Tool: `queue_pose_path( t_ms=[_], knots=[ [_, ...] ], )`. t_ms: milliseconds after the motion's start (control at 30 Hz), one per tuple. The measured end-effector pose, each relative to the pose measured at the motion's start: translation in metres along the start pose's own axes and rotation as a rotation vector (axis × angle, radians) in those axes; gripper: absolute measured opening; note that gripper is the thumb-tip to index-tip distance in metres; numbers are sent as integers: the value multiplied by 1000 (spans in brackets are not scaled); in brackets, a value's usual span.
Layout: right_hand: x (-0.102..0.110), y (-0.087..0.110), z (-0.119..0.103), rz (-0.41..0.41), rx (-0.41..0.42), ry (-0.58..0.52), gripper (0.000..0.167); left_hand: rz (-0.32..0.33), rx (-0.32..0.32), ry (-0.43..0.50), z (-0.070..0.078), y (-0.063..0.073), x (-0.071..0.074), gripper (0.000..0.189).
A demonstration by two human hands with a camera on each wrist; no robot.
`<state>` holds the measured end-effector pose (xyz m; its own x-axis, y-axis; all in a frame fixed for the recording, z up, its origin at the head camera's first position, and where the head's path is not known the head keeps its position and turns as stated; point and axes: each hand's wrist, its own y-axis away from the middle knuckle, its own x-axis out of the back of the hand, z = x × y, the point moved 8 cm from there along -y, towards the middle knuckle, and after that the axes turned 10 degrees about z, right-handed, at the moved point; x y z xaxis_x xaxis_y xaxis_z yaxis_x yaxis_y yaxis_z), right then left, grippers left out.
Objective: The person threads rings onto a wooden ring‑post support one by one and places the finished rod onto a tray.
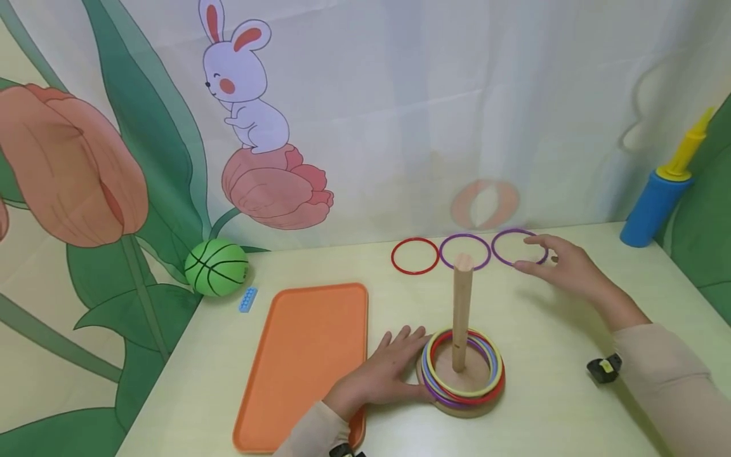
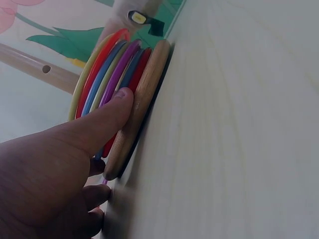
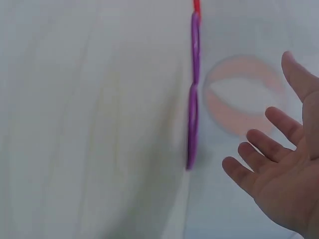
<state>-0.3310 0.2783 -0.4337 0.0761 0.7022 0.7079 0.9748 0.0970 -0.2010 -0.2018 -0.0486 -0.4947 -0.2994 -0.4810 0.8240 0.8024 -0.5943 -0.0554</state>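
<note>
A wooden ring-toss stand point(image 1: 461, 304) is upright on the table, with several yellow, red, blue and purple rings point(image 2: 114, 74) stacked loosely around its post. My left hand point(image 1: 388, 374) lies at the left edge of its round base point(image 2: 152, 69), thumb straight against the base and lowest rings. At the back of the table, my right hand point(image 1: 565, 266) hovers with fingers spread over the rightmost purple ring point(image 1: 516, 230); in the right wrist view nothing is between its fingers. Beside that ring lie another purple ring point(image 1: 465, 235) and a red ring point(image 1: 415, 273).
An orange tray point(image 1: 311, 355) is left of the stand, partly under my left forearm. Further back are a small blue toy brick point(image 1: 248, 299) and a green ball point(image 1: 216, 267). A blue and yellow hand pump point(image 1: 657, 197) stands at the back right. A printed curtain point(image 1: 388, 127) hangs behind.
</note>
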Motion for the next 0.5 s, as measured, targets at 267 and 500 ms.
queue_pose_path(
  t_ms=[267,500],
  knots=[
    [0,-22,44,-36,-63,69,90,-9,14,7,-1,1,2,96],
    [-9,-29,67,-130,-117,83,79,-11,6,1,1,0,1,96]
  ],
)
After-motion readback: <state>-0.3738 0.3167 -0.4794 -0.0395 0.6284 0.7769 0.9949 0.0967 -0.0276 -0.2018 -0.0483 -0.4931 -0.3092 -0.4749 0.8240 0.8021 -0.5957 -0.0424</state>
